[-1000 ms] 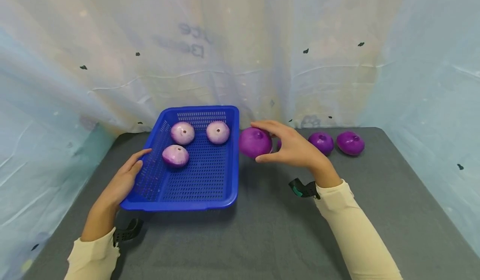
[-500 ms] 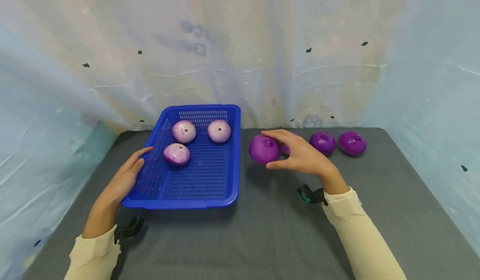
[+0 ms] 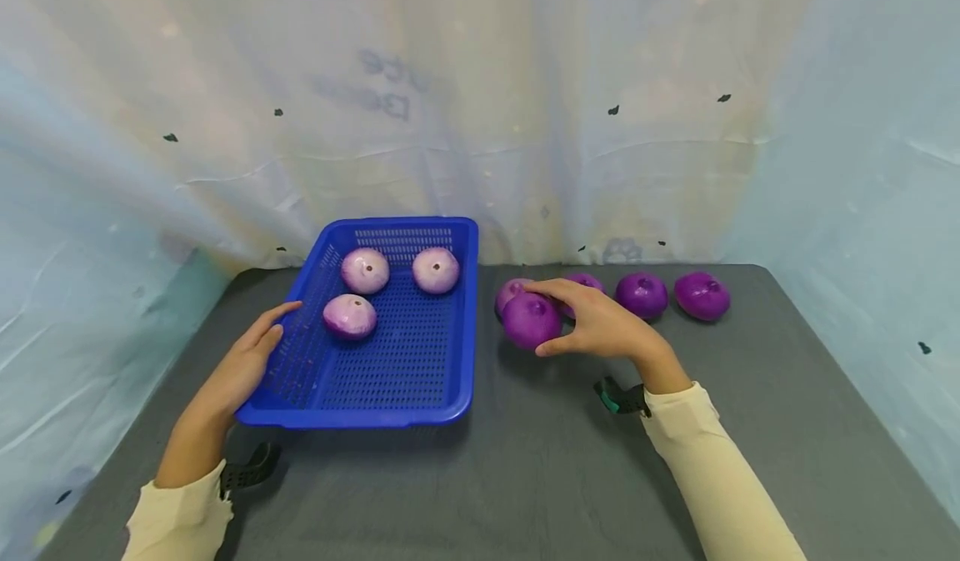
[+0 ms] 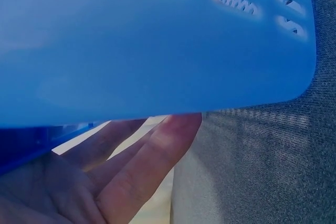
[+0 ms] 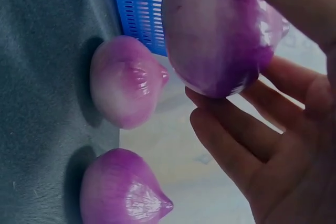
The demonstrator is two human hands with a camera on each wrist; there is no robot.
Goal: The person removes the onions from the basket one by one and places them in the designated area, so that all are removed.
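Note:
My right hand (image 3: 564, 321) grips a dark purple onion (image 3: 529, 321) between thumb and fingers, just right of the blue perforated basket (image 3: 465, 328) and low over the grey table. In the right wrist view the held onion (image 5: 215, 35) sits in my curled fingers (image 5: 236, 150), with two more onions (image 5: 126, 80) (image 5: 121, 192) lying on the table below it. Three paler peeled onions (image 3: 350, 315) (image 3: 365, 270) (image 3: 436, 269) lie in the basket. My left hand (image 3: 251, 357) rests flat against the basket's left wall, fingers (image 4: 142, 166) straight under its rim (image 4: 157, 51).
Several purple onions (image 3: 642, 294) (image 3: 701, 295) (image 3: 512, 292) lie in a row along the table's back edge, right of the basket. A pale wrinkled sheet (image 3: 480, 111) closes in the back and both sides. Bare grey table (image 3: 525, 478) lies in front.
My right hand has carried the purple onion away from the basket's right rim, rightward and down towards the row of onions. The left hand has stayed on the basket.

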